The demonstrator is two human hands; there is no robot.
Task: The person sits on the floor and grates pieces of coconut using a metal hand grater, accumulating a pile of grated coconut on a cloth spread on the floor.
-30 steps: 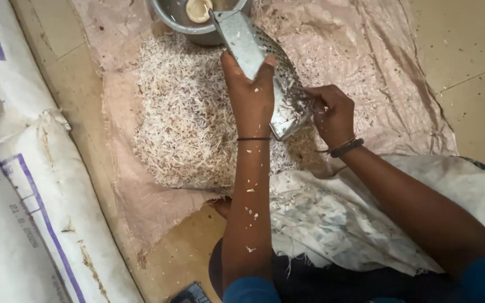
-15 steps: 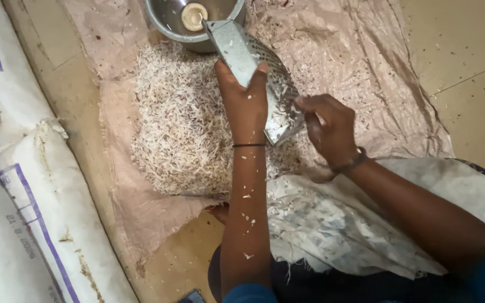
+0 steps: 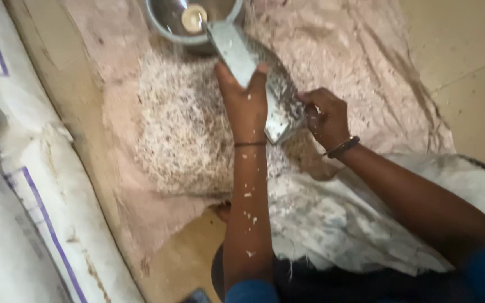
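The left hand [image 3: 245,98] grips the slanted metal grater [image 3: 254,73] to steady it over the shavings [image 3: 181,129], while the right hand [image 3: 324,115] pinches something small against its face.

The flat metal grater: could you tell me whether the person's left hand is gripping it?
Yes, the left hand is clasped around the middle of the flat metal grater, which slopes up toward the round metal bowl.

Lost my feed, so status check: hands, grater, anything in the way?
Left hand grips metal grater. Right hand pressed against its lower face. Shreds pile beneath; steel bowl beyond.
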